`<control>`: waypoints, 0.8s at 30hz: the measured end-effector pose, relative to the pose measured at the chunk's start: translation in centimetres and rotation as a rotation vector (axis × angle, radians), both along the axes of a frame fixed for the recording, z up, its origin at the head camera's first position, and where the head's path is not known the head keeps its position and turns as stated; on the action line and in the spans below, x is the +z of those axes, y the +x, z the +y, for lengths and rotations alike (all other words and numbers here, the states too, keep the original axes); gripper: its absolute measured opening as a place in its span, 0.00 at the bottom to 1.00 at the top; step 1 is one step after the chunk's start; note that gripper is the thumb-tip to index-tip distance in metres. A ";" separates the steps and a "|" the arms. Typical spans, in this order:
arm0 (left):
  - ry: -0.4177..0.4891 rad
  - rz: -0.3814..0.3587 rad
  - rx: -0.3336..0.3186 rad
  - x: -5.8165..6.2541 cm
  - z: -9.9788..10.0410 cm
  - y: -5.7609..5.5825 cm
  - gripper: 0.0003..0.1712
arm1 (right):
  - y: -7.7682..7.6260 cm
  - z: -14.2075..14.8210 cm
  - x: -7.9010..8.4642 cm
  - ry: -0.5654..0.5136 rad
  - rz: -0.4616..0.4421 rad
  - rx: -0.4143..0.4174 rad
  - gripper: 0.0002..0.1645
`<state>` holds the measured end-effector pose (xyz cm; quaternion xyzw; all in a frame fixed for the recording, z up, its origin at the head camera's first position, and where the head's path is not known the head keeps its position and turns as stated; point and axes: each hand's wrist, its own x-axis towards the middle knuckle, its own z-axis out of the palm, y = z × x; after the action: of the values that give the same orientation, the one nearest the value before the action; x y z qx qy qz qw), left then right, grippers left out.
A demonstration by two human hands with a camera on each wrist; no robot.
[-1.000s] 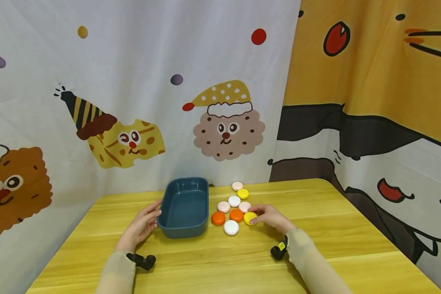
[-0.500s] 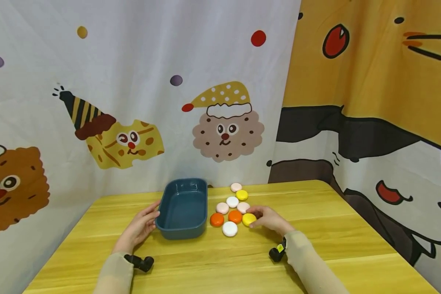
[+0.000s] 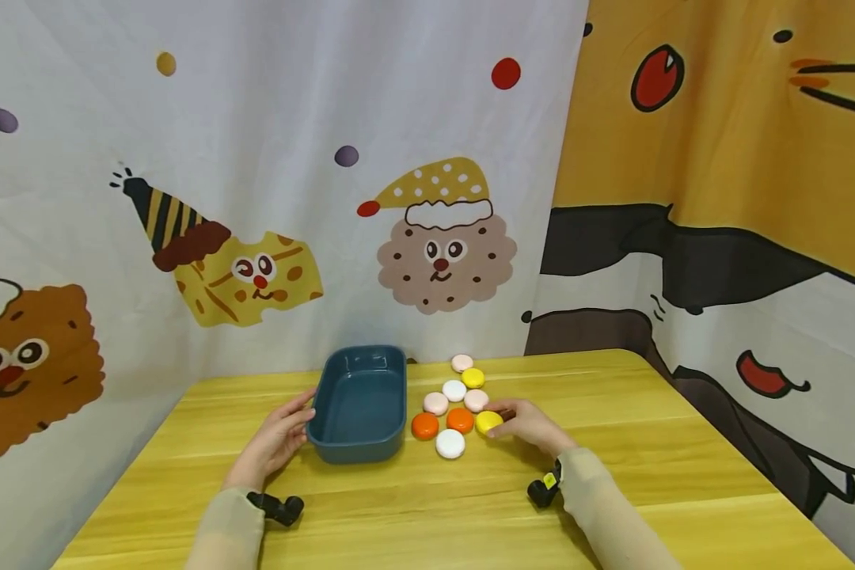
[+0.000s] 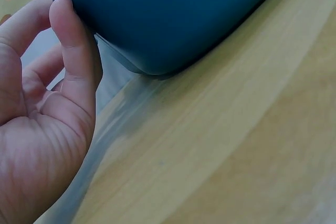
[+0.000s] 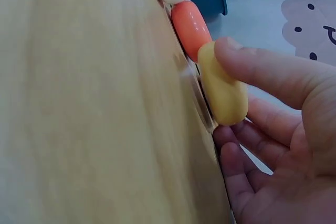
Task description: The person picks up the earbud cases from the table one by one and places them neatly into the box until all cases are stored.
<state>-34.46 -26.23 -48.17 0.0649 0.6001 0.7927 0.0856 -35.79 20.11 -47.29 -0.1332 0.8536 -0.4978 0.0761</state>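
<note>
A deep blue-green rectangular dish [image 3: 357, 453] stands on the table. My left hand [image 3: 276, 442] is at its left side, with relaxed fingers touching the outer wall; in the left wrist view the thumb [image 4: 64, 17] lies at the rim. My right hand [image 3: 530, 425] pinches a rounded yellow disc [image 5: 223, 85], thumb over its upper face and fingers at its edge, low at the table. Beside that disc lie an orange disc [image 3: 460, 420] and a pink disc [image 3: 476, 400]. Another orange disc [image 3: 424, 426] and a white disc [image 3: 450, 444] lie nearer the dish.
Farther back are a second yellow disc [image 3: 473, 378], a white disc [image 3: 454, 391] and pink discs, one at the very back [image 3: 461, 363]. The wooden table [image 3: 413, 514] ends against a printed curtain [image 3: 285, 95], with another curtain [image 3: 755, 356] along the right.
Both hands keep their places at the dish and the yellow disc. Only the head view shifts slightly.
</note>
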 end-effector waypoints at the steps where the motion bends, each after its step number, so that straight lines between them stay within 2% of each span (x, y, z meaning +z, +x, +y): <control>1: 0.001 0.005 -0.008 0.0 0.0 0.0 0.36 | -0.1 0.1 0.0 0.003 0.004 -0.002 0.29; 5: 0.005 0.011 -0.035 -0.2 0.2 -0.1 0.37 | -0.2 0.4 0.1 -0.009 -0.024 -0.023 0.29; 10: 0.002 -0.007 -0.011 -0.1 0.1 -0.1 0.38 | -0.2 0.3 0.1 -0.032 -0.048 -0.046 0.30; 14: 0.001 -0.017 -0.019 -0.1 0.1 0.0 0.38 | -0.1 0.2 0.2 -0.052 -0.061 -0.068 0.30; 17: 0.005 -0.022 -0.038 0.0 0.0 -0.1 0.38 | -0.2 0.1 0.4 -0.048 -0.064 -0.082 0.30; 24: 0.016 -0.031 -0.030 -0.1 0.2 -0.1 0.38 | 0.0 -0.1 1.4 -0.017 -0.070 -0.090 0.31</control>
<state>-34.60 -26.00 -48.25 0.0621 0.5913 0.7970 0.1061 -35.76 20.06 -45.90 -0.0779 0.8513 -0.5123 0.0821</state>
